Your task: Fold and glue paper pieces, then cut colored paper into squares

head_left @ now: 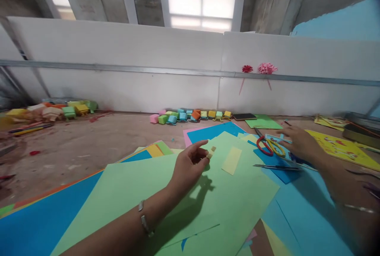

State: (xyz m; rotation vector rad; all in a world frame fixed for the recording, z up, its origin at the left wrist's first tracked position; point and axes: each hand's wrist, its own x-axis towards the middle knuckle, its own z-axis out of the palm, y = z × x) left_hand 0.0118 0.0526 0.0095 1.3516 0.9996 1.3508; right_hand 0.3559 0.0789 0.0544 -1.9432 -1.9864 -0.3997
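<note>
From where I stand, the left hand (190,161) is positioned above a light green sheet (136,192), thumb and fingers pinching a small pale-yellow paper piece (211,152), which is held clear of the surface. A pale-yellow strip (232,161) lies flat on the same sheet, to the right of that hand. The right hand (299,143) is located at the right side of the table, near scissors (264,138) with one red and one yellow handle; it is blurred, and I cannot tell whether its fingers grip anything. Below the scissors, a slender metal tool (274,167) lies partly across a dark blue paper (286,176). Further right, a yellow printed sheet (341,151) carries red and white markings, too small to read from here. Small multicoloured paper models (183,117) are lined up along the white partition (118,50).
</note>
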